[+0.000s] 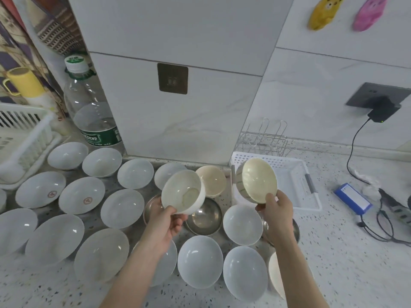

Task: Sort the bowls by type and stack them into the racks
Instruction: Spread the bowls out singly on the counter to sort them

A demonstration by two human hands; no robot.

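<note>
My left hand (169,223) grips a white deep bowl (182,192) by its near rim, tilted and lifted above the counter. My right hand (275,210) holds a cream bowl with a striped outside (258,180) by its lower rim, tipped toward me in front of the white basket rack (295,172). Several white bowls (82,195) lie spread over the counter. A beige bowl (212,180) sits behind the lifted one, and a steel bowl (205,220) lies under my hands. Another white rack (24,134) stands at the far left.
A big clear water bottle (93,107) stands by the tiled pillar. A wire rack (264,141) stands behind the right basket. A blue power pack (352,198), cables and a plugged charger (382,112) occupy the right counter. A yellow mug (24,83) stands at back left.
</note>
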